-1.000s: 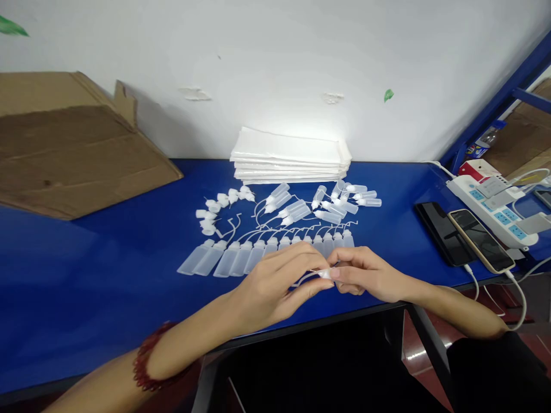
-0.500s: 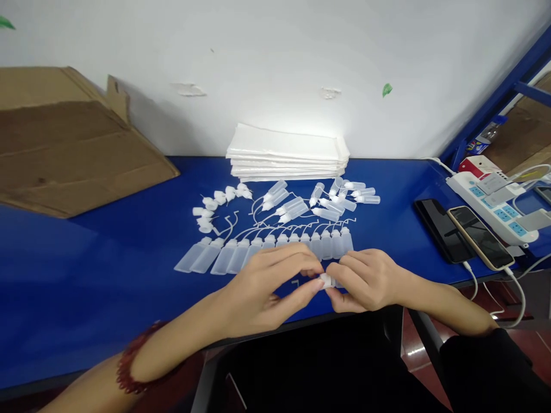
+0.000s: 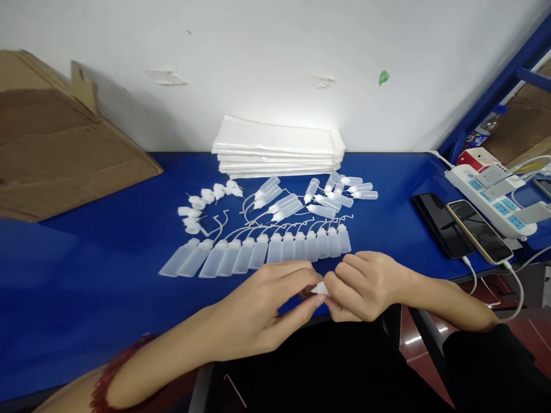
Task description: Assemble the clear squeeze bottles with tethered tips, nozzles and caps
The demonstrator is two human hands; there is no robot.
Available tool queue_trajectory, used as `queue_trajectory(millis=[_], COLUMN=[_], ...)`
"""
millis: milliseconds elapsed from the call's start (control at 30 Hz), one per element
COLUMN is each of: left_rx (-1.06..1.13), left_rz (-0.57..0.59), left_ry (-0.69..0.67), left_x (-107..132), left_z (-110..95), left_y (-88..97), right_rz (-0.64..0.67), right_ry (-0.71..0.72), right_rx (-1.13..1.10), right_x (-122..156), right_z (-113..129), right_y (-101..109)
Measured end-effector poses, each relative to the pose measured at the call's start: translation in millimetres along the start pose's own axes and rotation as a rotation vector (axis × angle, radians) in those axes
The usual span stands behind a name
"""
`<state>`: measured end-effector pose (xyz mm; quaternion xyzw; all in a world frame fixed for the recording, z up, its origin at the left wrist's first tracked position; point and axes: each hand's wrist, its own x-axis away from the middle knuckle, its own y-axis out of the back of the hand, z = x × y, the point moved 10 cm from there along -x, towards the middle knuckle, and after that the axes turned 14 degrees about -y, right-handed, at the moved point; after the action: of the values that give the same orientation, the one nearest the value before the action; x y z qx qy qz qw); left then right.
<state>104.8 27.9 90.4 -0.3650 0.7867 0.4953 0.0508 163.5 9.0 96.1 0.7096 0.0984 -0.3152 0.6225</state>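
Observation:
My left hand (image 3: 262, 312) and my right hand (image 3: 364, 285) meet at the front edge of the blue table (image 3: 86, 269). Together their fingertips pinch a small white plastic cap (image 3: 319, 288). Just beyond them a row of several translucent squeeze bottles (image 3: 258, 254) lies side by side. Behind the row lie more small bottles (image 3: 327, 198) with thin tips, and several loose white caps (image 3: 206, 201) sit to the left.
A stack of white sheets (image 3: 278, 149) rests against the wall. Flattened cardboard (image 3: 64, 143) leans at the left. Two phones (image 3: 462, 229) with cables and a white power strip (image 3: 491, 198) lie at the right. A blue metal frame (image 3: 495, 92) rises beyond them.
Both hands have drawn nearer to me, from over the bottle row to the table's front edge, still pinching the small white piece. The view has shifted a little.

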Motion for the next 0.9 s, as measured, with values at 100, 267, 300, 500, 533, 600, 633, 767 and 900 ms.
queue_trajectory(millis=[100, 267, 300, 500, 533, 600, 633, 767, 900], left_rx=[-0.411, -0.366, -0.244, 0.279, 0.314, 0.361, 0.374, 0.244, -0.373], left_rz=[-0.092, -0.129, -0.134, -0.150, -0.137, -0.121, -0.115, -0.140, -0.315], left_ry=[-0.257, -0.248, -0.177, 0.213, 0.239, 0.261, 0.260, 0.175, -0.119], left_x=[1, 1, 1, 5, 5, 4, 4, 4, 5], left_z=[-23, -19, -11, 24, 26, 28, 28, 19, -17], left_y=[5.8, 8.7, 10.1, 8.8, 7.9, 7.2, 7.3, 15.7, 43.4], right_rz=[0.145, 0.300, 0.290, 0.160, 0.152, 0.134, 0.127, 0.159, 0.285], right_ry=[-0.260, -0.439, -0.423, -0.277, -0.268, -0.251, -0.243, -0.247, -0.262], right_rx=[-0.235, -0.486, -0.481, -0.252, -0.219, -0.166, -0.143, -0.068, -0.104], right_x=[-4, -2, -2, -4, -4, -5, -6, -7, -5], right_z=[-23, -36, -35, -29, -29, -29, -29, -32, -31], right_y=[-12, -23, -21, -8, -8, -7, -7, -11, -18])
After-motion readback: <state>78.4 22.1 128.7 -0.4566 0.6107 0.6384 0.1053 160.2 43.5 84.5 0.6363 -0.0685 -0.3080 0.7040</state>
